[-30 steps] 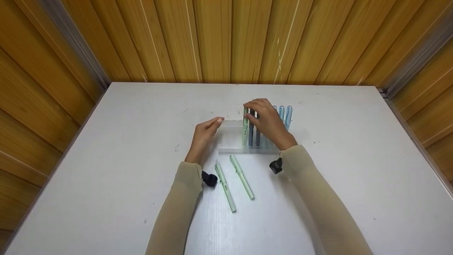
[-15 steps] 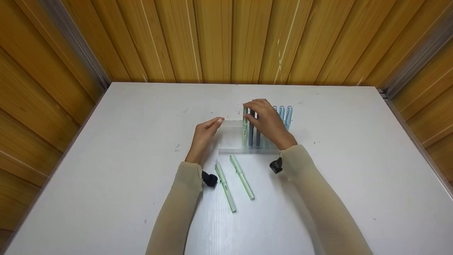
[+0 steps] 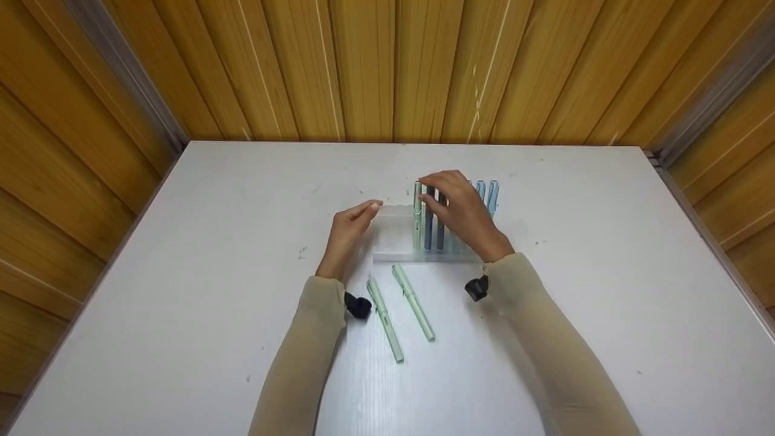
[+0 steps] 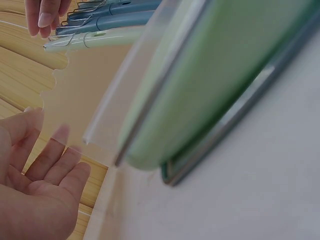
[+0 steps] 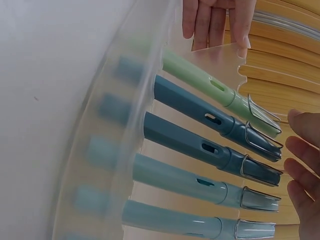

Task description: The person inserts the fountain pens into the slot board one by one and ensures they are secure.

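My left hand (image 3: 350,233) pinches the upper left corner of a clear pen stand (image 3: 393,257); in the left wrist view its fingertips show through the panel. My right hand (image 3: 463,209) hovers by the pens' capped tops, fingers slightly bent and apart from the pens in the right wrist view (image 5: 305,165). A light green pen (image 3: 417,224) stands upright leftmost in the stand. Beside it are two dark blue pens (image 5: 192,112) and several light blue pens (image 3: 493,197), partly hidden by the hand. Two more green pens (image 3: 385,321) lie on the table before the stand.
The white table (image 3: 212,272) bears small dark marks. Yellow wood-look panels (image 3: 363,72) rise behind it and at both sides. A black wrist camera (image 3: 358,307) sits near the lying pens.
My right hand has shifted slightly right, its fingers coming away from the green pen's top. The left hand, the stand and the lying pens have stayed put.
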Tool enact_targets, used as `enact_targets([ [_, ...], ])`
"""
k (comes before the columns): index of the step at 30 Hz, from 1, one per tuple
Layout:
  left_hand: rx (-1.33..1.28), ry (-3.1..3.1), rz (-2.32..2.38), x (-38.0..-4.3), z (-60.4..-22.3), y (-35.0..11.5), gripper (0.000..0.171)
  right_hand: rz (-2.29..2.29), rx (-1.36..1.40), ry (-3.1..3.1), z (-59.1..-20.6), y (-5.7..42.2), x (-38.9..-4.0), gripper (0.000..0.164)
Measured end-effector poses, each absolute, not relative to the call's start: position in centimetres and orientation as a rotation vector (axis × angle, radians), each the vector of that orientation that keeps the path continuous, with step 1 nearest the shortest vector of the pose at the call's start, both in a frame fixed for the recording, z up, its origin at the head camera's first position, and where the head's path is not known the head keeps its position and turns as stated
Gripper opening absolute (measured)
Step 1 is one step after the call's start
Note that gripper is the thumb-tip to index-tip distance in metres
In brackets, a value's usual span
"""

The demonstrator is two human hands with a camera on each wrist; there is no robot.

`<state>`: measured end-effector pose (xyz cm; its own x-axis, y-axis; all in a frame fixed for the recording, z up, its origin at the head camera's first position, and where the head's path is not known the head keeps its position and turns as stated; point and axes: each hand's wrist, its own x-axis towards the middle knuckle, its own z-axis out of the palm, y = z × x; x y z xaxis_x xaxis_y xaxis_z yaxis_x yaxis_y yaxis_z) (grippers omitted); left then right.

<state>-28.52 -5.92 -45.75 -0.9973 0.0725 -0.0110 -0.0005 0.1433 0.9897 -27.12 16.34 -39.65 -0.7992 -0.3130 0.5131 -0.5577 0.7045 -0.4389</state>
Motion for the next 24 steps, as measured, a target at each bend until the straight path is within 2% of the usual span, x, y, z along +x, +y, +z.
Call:
enact_targets([
  [11,0.070,2.299,2.027,-28.4,-45.9,-5.9,0.036,1.008,0.771,-2.543,-41.0,16.2,-24.5,0.032],
  [18,0.060,2.313,2.027,-28.4,-45.9,-5.8,0.036,1.229,0.824,-2.703,-42.4,16.0,-22.9,0.031],
  [24,0.056,2.310,2.041,-28.5,-45.9,-5.9,0.036,1.245,0.832,-2.870,-43.1,15.5,-22.0,0.034],
])
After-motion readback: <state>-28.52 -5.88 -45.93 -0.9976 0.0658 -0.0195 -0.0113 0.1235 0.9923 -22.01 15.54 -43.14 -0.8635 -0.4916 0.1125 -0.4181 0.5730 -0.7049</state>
